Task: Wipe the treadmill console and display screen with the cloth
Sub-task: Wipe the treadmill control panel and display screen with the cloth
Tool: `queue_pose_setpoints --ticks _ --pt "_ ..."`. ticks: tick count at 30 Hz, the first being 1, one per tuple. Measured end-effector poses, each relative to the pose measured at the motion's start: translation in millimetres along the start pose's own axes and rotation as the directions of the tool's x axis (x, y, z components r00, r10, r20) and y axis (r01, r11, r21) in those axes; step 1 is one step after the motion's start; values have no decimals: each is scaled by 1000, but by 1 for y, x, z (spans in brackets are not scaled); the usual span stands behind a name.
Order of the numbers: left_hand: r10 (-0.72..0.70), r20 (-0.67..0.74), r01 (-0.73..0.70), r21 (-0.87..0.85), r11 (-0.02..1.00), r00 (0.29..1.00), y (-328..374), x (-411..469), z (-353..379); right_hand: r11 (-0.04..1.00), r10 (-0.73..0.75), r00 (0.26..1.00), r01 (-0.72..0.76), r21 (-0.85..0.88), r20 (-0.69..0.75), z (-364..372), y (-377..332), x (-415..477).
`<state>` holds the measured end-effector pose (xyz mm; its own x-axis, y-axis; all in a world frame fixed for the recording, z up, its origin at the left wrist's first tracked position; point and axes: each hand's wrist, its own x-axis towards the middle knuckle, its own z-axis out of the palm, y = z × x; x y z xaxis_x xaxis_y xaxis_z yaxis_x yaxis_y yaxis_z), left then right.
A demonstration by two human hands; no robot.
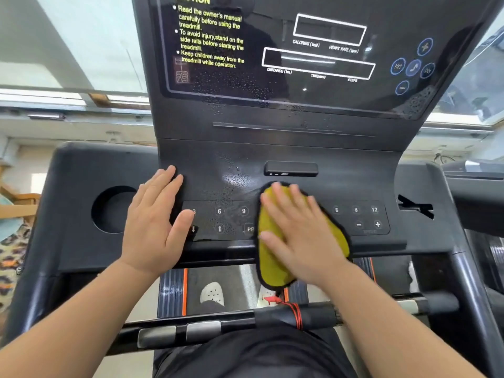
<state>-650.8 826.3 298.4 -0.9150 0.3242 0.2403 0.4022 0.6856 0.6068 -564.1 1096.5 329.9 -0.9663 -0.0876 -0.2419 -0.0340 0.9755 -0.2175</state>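
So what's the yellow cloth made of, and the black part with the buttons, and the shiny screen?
The yellow cloth looks like soft microfibre: fuzzy, floppy, with a dark stitched edge. The button console seems to be matte black plastic, dull and moulded, with droplets beading on it. The display screen looks like glossy glass or clear plastic, since it mirrors the room; which one, I can't tell.

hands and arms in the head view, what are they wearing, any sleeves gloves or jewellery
Both the left hand and the right hand are bare: no gloves, rings, watch or bracelet show. Both forearms are uncovered to the frame's edge, with no sleeve in view.
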Motion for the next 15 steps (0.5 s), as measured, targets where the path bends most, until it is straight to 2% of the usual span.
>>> queue_pose_setpoints --ticks 3,7,11,15 --pt "-53 -26 48 -140 989 998 -3 -1 -1 980 194 981 -193 49 -9 -8 35 -10" --pt "-96 -29 86 -242 967 995 -5 -2 -6 971 236 972 -237 21 18 -8 8 -1" --pt "-62 -77 48 -175 983 995 -9 -10 -18 997 -22 997 27 -66 78 -1 -46 16" --pt "5 -40 -1 109 994 999 -28 -15 -29 949 -298 939 311 -55 170 5 -76 30"
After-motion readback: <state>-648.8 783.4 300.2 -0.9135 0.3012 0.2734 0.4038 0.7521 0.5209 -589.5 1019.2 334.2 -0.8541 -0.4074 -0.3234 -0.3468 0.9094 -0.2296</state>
